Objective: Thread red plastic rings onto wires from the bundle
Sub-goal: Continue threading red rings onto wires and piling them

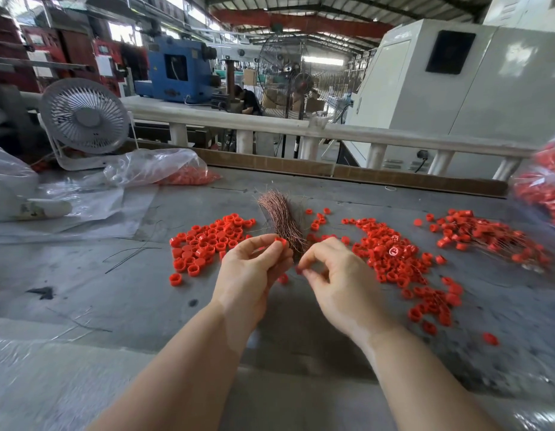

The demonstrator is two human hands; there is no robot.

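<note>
A bundle of thin copper wires (280, 217) lies on the grey table (114, 290), fanned out at its far end. My left hand (252, 270) pinches a red plastic ring (280, 241) at its fingertips, just in front of the bundle's near end. My right hand (335, 275) is beside it, thumb and finger pinched together on something small and red (298, 269), blurred. A heap of loose red rings (204, 244) lies to the left. Another heap of rings (394, 259) spreads to the right, and rings with wires through them (487, 237) lie further right.
A white desk fan (84, 119) and a clear plastic bag of red rings (179, 171) stand at the back left. Another bag of rings (543, 185) is at the right edge. Loose dark wires (136, 253) lie left of the heap. A low wooden rim (332, 172) bounds the table's far side.
</note>
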